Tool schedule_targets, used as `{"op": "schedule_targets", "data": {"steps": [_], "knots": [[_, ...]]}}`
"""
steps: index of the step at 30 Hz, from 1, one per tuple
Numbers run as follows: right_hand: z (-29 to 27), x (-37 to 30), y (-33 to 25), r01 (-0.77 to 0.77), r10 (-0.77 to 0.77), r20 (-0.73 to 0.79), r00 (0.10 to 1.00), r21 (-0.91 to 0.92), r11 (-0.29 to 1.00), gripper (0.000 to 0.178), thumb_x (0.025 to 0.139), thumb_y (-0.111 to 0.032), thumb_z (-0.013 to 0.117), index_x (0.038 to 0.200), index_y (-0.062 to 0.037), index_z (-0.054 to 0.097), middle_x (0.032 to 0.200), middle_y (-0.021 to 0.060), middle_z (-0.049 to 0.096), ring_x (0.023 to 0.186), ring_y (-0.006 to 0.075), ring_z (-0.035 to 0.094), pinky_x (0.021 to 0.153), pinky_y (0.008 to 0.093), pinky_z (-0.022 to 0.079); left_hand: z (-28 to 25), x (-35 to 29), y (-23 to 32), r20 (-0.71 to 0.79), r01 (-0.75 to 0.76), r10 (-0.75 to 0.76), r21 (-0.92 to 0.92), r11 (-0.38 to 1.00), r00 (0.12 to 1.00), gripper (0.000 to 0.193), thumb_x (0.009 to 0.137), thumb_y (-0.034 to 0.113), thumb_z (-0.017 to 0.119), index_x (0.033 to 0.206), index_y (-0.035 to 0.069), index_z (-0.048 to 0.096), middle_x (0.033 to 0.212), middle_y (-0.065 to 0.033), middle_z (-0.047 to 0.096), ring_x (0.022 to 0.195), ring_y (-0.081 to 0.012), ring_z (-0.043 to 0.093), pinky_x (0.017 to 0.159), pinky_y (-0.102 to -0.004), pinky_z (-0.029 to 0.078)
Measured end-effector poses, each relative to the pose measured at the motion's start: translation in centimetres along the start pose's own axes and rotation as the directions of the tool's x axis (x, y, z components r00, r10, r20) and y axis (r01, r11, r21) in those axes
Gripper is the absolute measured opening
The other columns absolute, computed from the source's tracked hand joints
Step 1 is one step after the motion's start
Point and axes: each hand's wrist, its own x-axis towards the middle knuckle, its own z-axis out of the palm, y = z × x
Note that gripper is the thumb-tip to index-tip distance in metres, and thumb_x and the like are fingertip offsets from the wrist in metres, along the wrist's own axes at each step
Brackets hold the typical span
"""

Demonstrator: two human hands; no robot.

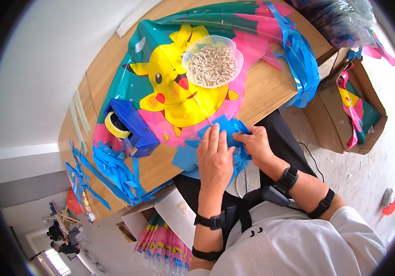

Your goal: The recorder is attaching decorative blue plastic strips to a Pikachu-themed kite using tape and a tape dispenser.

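A large printed plastic sheet [174, 99], green and pink with a yellow cartoon figure, lies over the wooden table [266, 89]. At its near edge is blue plastic film [225, 125]. My left hand [215, 156] rests on this film, fingers stretched out flat. Close beside it, my right hand [256, 143] pinches a fold of the film between thumb and fingers. A clear bowl [240, 64] of small pale tube-like pieces stands on the sheet. To the left sits a blue tape dispenser [135, 131] with a yellowish tape roll [116, 126].
Blue strips hang over the table's right edge [301, 64] and lie at its left [114, 170]. Thin white rods [79, 115] lie far left. A cardboard box [317, 119] stands right; rolled colourful sheets [167, 239] are below the table. Clear plastic packages [340, 20] sit top right.
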Motion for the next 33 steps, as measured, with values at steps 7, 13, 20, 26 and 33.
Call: {"op": "schedule_targets", "data": {"steps": [7,13,20,26,33], "knots": [[-0.3,0.8,1.3,0.021,-0.021,-0.008,1.000,0.052,0.998,0.014,0.078,-0.004,0.067,0.078,0.0100,0.065,0.062,0.0029,0.056,0.055,0.0079,0.048,0.046,0.0275,0.041,3.0,0.3,0.2,0.065,0.022,-0.027,0.079,0.997,0.998,0.053,0.084,0.023,0.063,0.128,-0.002,0.047,0.139,-0.0174,0.042,0.128,-0.0357,0.038,0.098,-0.0471,0.034],[-0.1,0.7,1.4,0.042,-0.041,-0.015,0.999,0.052,0.998,0.013,0.078,-0.003,0.067,0.078,0.0100,0.065,0.061,0.0020,0.055,0.054,0.0071,0.047,0.045,0.0268,0.039,3.3,0.1,0.3,0.051,0.030,-0.034,0.080,0.996,0.998,0.052,0.084,0.024,0.064,0.126,-0.002,0.049,0.137,-0.0175,0.044,0.128,-0.0354,0.038,0.098,-0.0474,0.033],[-0.2,0.4,0.8,0.042,-0.042,-0.021,0.999,0.032,0.999,0.012,0.078,-0.003,0.066,0.076,0.0095,0.065,0.060,0.0007,0.054,0.054,0.0065,0.046,0.045,0.0268,0.039,3.4,0.0,0.4,0.044,0.035,-0.039,0.088,0.996,0.998,0.053,0.083,0.023,0.065,0.127,-0.002,0.049,0.138,-0.0170,0.043,0.128,-0.0353,0.038,0.098,-0.0484,0.032],[-0.1,0.3,0.7,0.045,-0.045,-0.039,0.998,-0.011,0.999,0.014,0.077,-0.004,0.067,0.075,0.0094,0.065,0.060,0.0014,0.055,0.055,0.0061,0.046,0.046,0.0267,0.040,3.8,-0.1,0.4,0.034,0.050,-0.053,0.090,0.995,0.998,0.055,0.082,0.023,0.066,0.128,-0.001,0.048,0.139,-0.0161,0.042,0.129,-0.0345,0.037,0.099,-0.0474,0.031],[-0.1,1.0,1.9,0.094,-0.094,-0.059,0.994,-0.014,0.996,0.015,0.076,-0.006,0.069,0.076,0.0094,0.066,0.060,0.0022,0.056,0.056,0.0062,0.046,0.048,0.0284,0.042,4.1,-0.2,0.5,0.030,0.069,-0.072,0.089,0.994,0.997,0.057,0.081,0.021,0.066,0.130,-0.001,0.046,0.140,-0.0157,0.040,0.130,-0.0339,0.035,0.100,-0.0488,0.029]]}}
